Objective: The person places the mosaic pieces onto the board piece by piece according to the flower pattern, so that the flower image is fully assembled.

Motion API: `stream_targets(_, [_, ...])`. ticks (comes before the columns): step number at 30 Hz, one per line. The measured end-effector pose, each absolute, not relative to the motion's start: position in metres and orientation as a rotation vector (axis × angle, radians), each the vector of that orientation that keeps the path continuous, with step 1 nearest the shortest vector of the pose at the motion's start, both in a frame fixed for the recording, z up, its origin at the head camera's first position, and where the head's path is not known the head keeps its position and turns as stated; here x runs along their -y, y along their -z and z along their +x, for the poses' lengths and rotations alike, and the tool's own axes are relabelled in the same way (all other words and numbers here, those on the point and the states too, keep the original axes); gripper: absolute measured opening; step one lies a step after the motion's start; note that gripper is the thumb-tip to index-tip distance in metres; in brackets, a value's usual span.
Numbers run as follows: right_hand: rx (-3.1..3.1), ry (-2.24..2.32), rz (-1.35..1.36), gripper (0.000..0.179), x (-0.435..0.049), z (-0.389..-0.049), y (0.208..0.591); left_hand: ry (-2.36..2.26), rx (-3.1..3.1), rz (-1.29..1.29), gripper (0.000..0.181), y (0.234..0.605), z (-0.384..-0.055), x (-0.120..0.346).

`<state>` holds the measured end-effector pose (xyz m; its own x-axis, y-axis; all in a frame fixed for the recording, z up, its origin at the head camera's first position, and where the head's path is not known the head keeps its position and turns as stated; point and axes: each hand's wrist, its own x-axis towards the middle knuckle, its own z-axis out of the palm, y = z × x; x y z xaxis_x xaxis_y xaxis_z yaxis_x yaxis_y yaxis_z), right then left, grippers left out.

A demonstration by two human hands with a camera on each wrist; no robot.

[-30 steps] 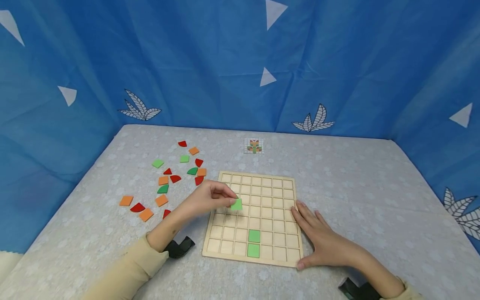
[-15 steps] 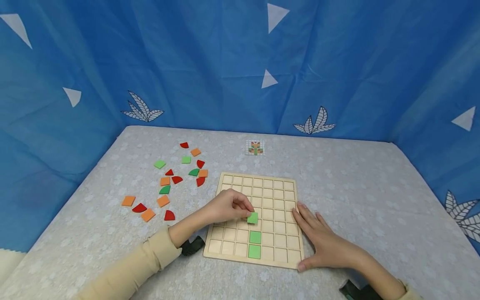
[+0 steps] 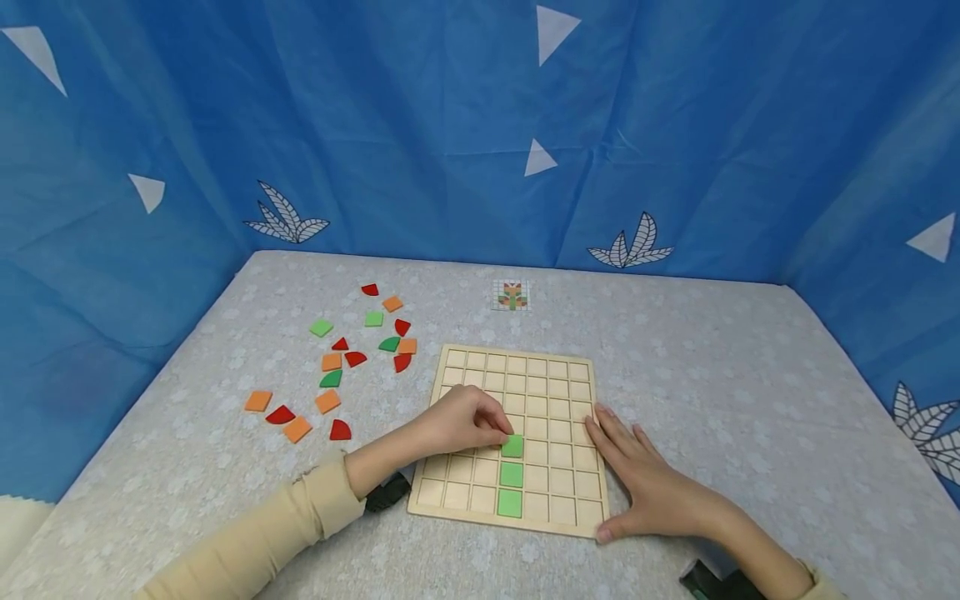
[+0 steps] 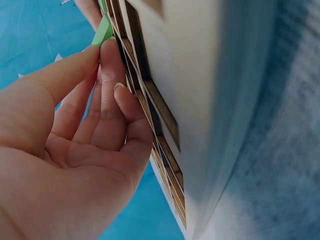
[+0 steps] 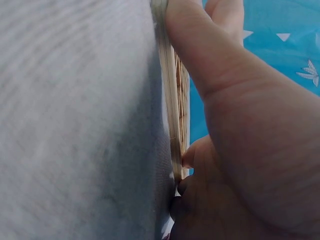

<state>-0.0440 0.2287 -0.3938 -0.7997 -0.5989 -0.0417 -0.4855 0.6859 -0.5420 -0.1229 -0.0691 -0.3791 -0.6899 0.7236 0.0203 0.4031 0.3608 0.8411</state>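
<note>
A light green square tile (image 3: 513, 447) is pinched between thumb and fingertip of my left hand (image 3: 467, 421), right at a cell of the wooden grid board (image 3: 558, 481). In the left wrist view the tile (image 4: 103, 31) stands tilted between the fingertips, close against the grid. Two more green tiles (image 3: 511, 489) fill cells below it in the same column. My right hand (image 3: 652, 483) lies with fingers spread along the board's right edge, thumb at the near corner. The right wrist view shows that thumb (image 5: 192, 35) against the board's side (image 5: 170, 95).
Left of the board lie scattered orange squares (image 3: 327, 402), red quarter-rounds (image 3: 341, 430), dark green pieces (image 3: 331, 379) and light green squares (image 3: 321, 328). A small picture card (image 3: 512, 296) with a coloured pattern lies behind the board. Blue cloth (image 3: 420, 150) hangs around the table.
My left hand has carried the green tile right and toward me, from the board's left part down to the cell above the two green tiles. The right hand stays at the edge.
</note>
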Motion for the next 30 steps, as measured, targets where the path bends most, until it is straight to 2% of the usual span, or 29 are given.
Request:
stream_targets(18, [-2.662,0.761,-0.813,0.128,-0.227,-0.044,0.391,-0.945,-2.509,1.343,0.010,0.372,-0.116,0.069])
stream_targets(23, [-2.653,0.770,-0.804,0.127,-0.227,-0.045,0.390,-1.118,-2.432,1.268,0.011,0.376,-0.119,0.074])
stream_targets(30, [-2.641,0.758,-0.793,0.127,-0.225,-0.045,0.389,-1.409,-2.348,1.003,0.011,0.371,-0.121,0.087])
